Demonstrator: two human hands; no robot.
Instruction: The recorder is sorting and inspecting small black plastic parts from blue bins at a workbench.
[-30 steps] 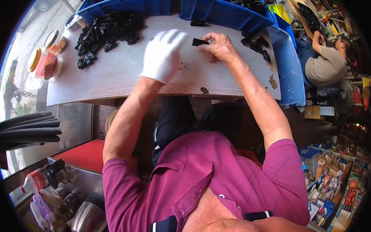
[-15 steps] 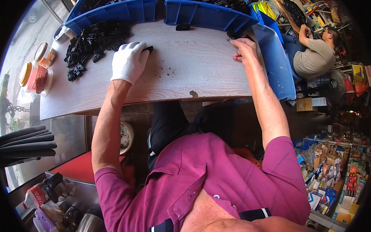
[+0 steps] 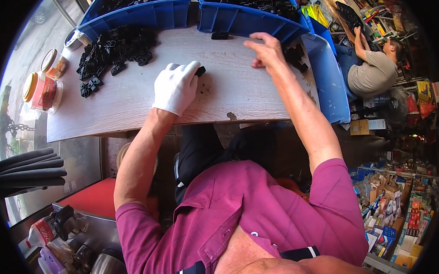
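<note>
My left hand (image 3: 175, 88), in a white knit glove, is closed around a small black plastic part (image 3: 201, 71), whose end sticks out past the fingertips over the middle of the table (image 3: 227, 95). To the right, my bare right hand (image 3: 267, 52) hovers with its fingers apart and nothing visible in them. Beside it, near the table's right edge, lie several black parts (image 3: 299, 56). A single black block (image 3: 220, 35) rests by the front wall of a blue bin. Left of my gloved hand spreads a heap of black plastic parts (image 3: 111, 53).
Two blue bins, the left bin (image 3: 143, 16) and the right bin (image 3: 247, 22), hold black parts along the far edge. A light-blue tub (image 3: 326, 80) borders the table's right side. Lidded jars (image 3: 43, 90) stand at left. Another person (image 3: 372, 71) sits at far right.
My left hand has moved right and nearer to me with the black part. My right hand has drawn left, away from the black parts at the right edge, and its fingers have spread.
</note>
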